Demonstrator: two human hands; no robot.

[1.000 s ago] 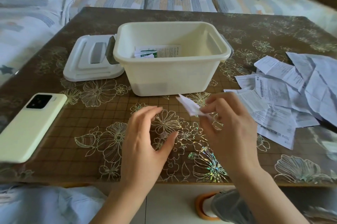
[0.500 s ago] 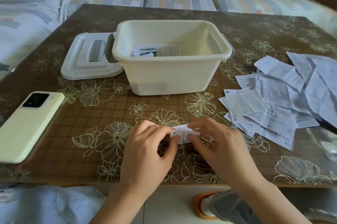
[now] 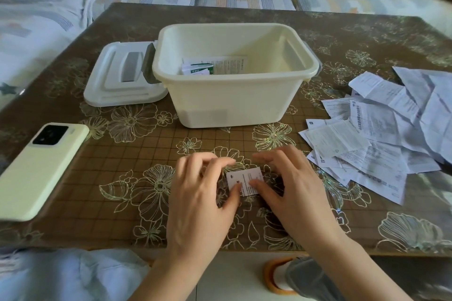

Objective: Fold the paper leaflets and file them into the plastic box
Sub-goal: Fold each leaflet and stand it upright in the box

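My left hand (image 3: 203,193) arches loosely, its thumb tip pressing the near-left edge of the folded leaflet (image 3: 245,182). My right hand (image 3: 293,190) is spread, with its thumb flat on the paper's right half. I judge that neither hand pinches it. Both thumbs pin it to the tabletop (image 3: 122,158) between the hands, probably to sharpen the crease so it stays compact. The plastic box (image 3: 232,100) stands open just beyond my fingertips with a few filed leaflets (image 3: 215,65) inside. Its lid (image 3: 122,75) lies beyond my left hand. The unfolded pile (image 3: 379,134) sits to the right of my right hand, handy for the next pick.
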